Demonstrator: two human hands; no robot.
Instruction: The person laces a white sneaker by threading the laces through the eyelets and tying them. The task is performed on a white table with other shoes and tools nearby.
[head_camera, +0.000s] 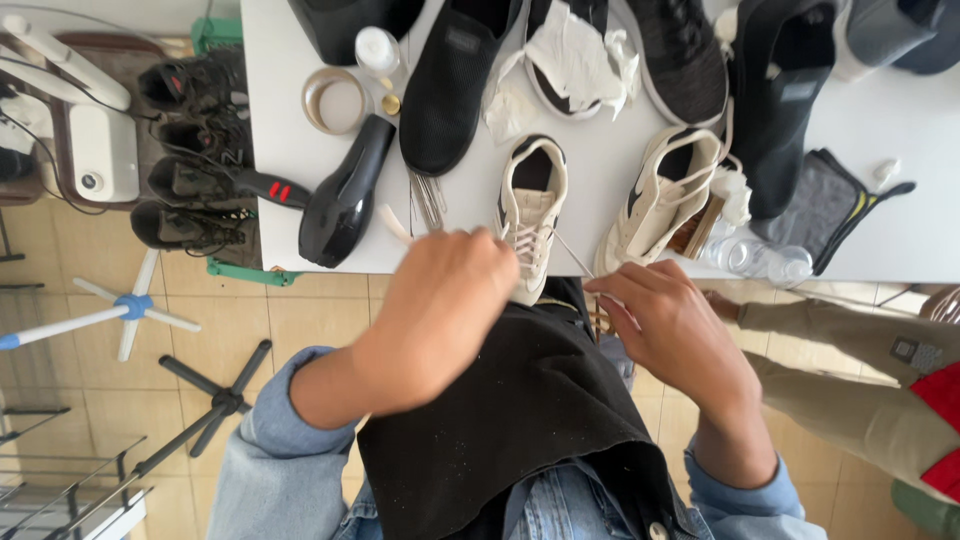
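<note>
A: Where is the cream sneaker (530, 205) sitting right now?

B: It is lying at the near edge of the white bench (290, 150), toe toward the person, between the black hair dryer (345, 195) and its cream twin (665, 195). Its lace (572, 252) is trailing off toward the right hand (672, 330).

A: What are the hands doing?

B: The left hand (440, 310) is curling closed over the toe end; I cannot tell what its fingers are gripping. The right hand's fingers are pinching together, seemingly around the thin lace.

A: How is it likely handling?

B: Probably light, with a soft, yielding upper and a stiffer sole. The lace is looking limp and slippery, so I would be steadying the shoe by the sole and pinching the lace close to the eyelets.
</note>
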